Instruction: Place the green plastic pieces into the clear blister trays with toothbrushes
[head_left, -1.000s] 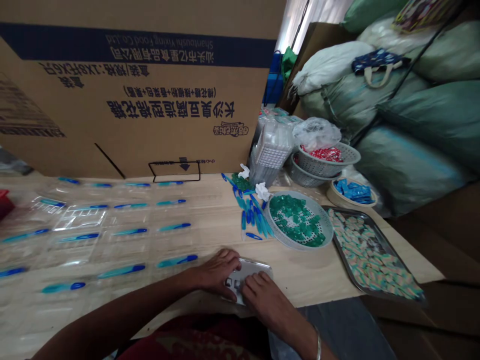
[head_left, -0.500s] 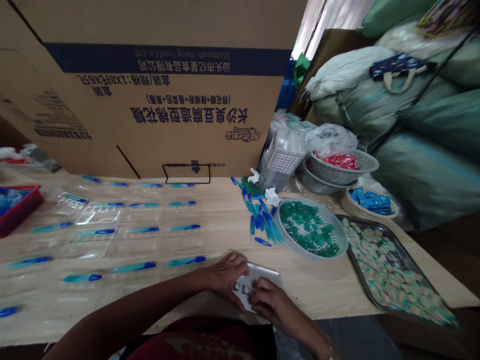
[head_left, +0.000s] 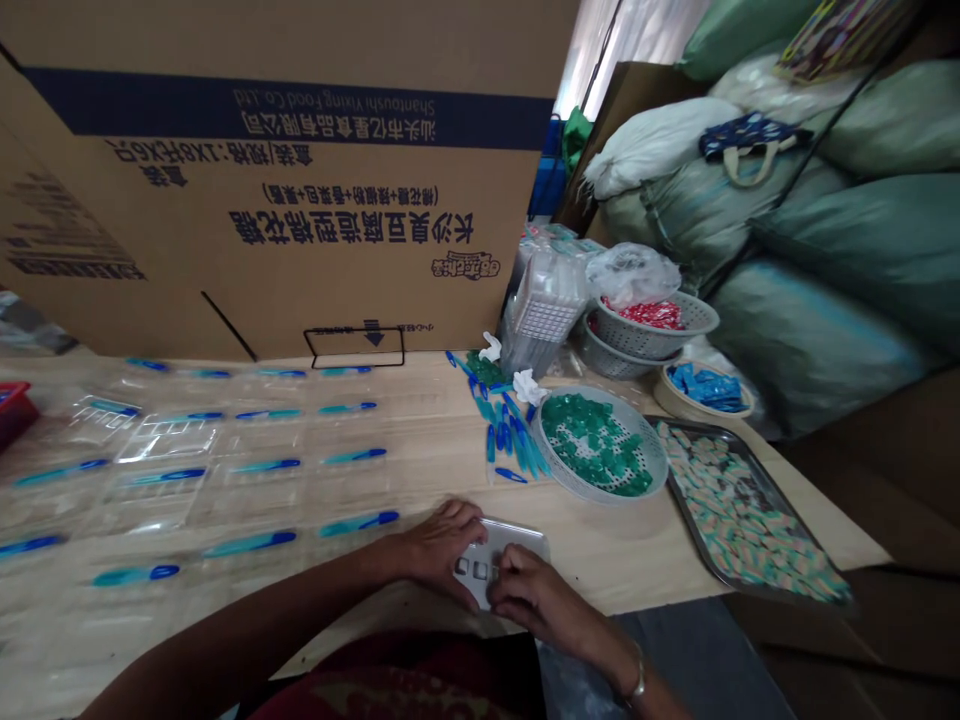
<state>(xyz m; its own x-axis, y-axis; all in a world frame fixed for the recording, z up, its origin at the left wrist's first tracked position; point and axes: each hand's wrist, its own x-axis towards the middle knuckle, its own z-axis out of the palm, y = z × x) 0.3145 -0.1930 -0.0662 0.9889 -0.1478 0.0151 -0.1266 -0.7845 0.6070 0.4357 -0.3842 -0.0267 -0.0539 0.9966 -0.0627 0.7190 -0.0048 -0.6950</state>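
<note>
1. Nearest, the left hand holds the left end of a small, pale grey plastic tray with square hollows, thumb along the near edge and fingers curled over the far side.
2. The right hand is at the tray's right part, its fingers drawn narrow and bent down to it; whether they pinch anything cannot be told.
3. The tray lies on a pale wood-grained table, close to the wearer's body.
4. To the left, slim turquoise-and-blue plastic pieces lie in rows on shiny clear plastic trays.
5. Beyond the right hand, a round, light grey perforated basket holds small green packets; a loose pile of slim turquoise-and-blue pieces lies just left of it.
6. Right of the basket, a dark metal tray carries many pastel pieces.
7. Farther back stands a large brown cardboard box with upside-down print.
</note>
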